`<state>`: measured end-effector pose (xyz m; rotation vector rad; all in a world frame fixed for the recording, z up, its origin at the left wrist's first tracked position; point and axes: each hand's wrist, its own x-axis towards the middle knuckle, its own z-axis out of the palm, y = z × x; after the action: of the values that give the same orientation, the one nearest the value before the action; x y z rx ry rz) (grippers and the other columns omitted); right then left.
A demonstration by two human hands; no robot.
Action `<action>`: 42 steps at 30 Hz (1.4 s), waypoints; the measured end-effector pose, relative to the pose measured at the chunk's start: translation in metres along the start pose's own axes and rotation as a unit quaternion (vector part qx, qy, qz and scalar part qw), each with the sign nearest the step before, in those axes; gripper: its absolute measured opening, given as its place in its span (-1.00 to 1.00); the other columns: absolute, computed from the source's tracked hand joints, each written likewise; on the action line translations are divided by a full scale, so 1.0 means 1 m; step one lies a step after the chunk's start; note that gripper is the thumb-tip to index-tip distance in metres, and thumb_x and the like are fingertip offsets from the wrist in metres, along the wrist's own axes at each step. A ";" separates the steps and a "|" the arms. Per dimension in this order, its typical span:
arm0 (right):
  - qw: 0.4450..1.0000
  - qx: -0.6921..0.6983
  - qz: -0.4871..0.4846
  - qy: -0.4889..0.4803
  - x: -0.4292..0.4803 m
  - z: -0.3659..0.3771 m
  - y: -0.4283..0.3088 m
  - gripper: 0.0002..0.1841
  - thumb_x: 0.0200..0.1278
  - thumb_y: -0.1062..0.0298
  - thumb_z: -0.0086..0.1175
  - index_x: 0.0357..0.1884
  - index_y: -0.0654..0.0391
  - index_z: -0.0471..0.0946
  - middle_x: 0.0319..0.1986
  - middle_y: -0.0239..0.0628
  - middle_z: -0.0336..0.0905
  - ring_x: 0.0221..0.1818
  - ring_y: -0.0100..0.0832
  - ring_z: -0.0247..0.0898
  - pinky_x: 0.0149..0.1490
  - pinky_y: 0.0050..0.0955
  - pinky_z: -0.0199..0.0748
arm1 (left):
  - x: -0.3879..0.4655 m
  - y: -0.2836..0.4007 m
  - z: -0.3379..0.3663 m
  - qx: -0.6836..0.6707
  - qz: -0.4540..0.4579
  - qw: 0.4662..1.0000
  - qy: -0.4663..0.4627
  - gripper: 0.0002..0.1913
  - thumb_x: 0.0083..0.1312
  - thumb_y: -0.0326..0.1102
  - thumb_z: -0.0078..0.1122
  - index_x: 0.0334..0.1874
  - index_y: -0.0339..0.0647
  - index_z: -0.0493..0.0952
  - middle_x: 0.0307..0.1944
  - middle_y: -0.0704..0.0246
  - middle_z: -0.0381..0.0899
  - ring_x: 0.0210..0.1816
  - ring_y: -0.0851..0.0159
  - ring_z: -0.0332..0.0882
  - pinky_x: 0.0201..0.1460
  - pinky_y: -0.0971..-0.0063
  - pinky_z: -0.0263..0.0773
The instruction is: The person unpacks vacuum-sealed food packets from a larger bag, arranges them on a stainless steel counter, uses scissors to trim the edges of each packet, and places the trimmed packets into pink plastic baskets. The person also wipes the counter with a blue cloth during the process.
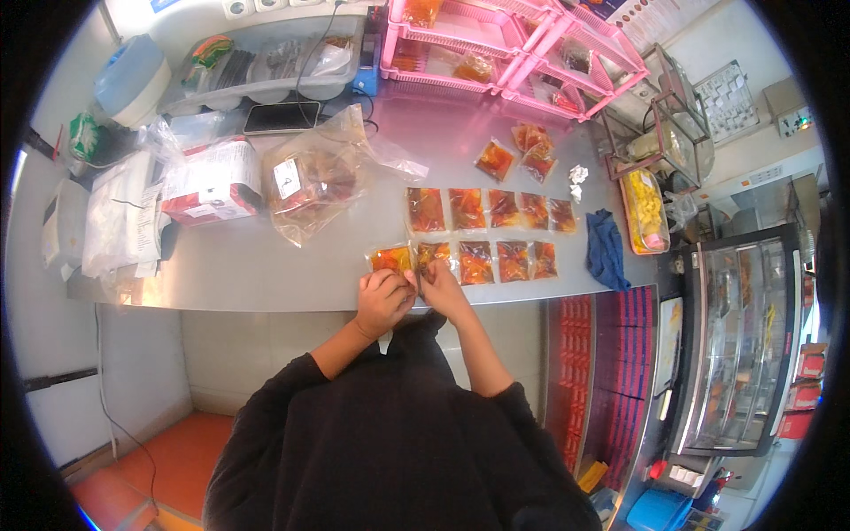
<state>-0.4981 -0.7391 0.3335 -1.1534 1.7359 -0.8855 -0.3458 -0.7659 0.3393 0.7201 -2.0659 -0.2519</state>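
On the metal counter (319, 285), clear plastic sachets of orange-red sauce lie in two rows, with a sachet (425, 209) at the left end of the far row. My left hand (384, 299) is on the near edge of the leftmost sachet (392, 257) of the near row, its fingers closed on it. My right hand (441, 289) is beside it, over the lower part of the neighbouring sachet (433, 252). Something small and dark shows between my right fingers; what it is cannot be told. More sachets (533, 143) lie in a loose heap beyond the rows.
A large clear bag (315, 182) and a red-and-white box (212, 179) stand left. A blue cloth (605, 249) and crumpled white paper (578, 175) lie right, near a tub of yellow food (644, 209). Pink plastic racks (458, 30) stand at the back beside a grey tray (259, 66).
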 end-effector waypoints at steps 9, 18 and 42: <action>0.991 0.013 0.048 -0.123 -0.024 -0.024 -0.032 -0.49 0.06 -0.07 0.20 -0.42 0.22 0.29 -0.61 -0.36 0.33 -0.58 -0.54 0.29 -0.51 -0.53 0.22 | -0.002 -0.002 -0.002 0.017 -0.045 0.999 -0.025 -0.77 -0.19 -0.33 0.32 -0.43 -0.04 0.53 -0.32 0.51 0.45 -0.11 0.26 0.38 -0.13 0.32 0.15; 0.946 0.224 0.145 -0.186 -0.084 -0.054 -0.038 -0.59 0.20 -0.08 0.04 -0.32 0.09 0.26 -0.61 -0.41 0.37 -0.65 -0.62 0.29 -0.59 -0.69 0.11 | 0.045 -0.029 0.002 0.048 -0.157 0.985 -0.058 -0.80 -0.06 -0.23 0.29 -0.36 -0.02 0.59 -0.22 0.43 0.46 -0.05 0.22 0.32 -0.06 0.25 0.11; 0.957 0.265 0.099 -0.060 -0.023 0.007 -0.030 -0.61 0.21 0.15 0.11 -0.44 0.06 0.11 -0.70 -0.41 0.28 -0.71 -0.56 0.21 -0.63 -0.58 0.13 | 0.070 -0.051 0.004 0.068 -0.252 0.924 -0.279 -0.94 -0.02 -0.23 0.20 -0.53 0.04 0.62 -0.27 0.51 0.54 -0.05 0.24 0.33 -0.04 0.21 0.09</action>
<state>-0.4763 -0.7280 0.3631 -0.6500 1.3671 -1.0485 -0.3584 -0.8482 0.3631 1.3953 -2.4060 -0.6733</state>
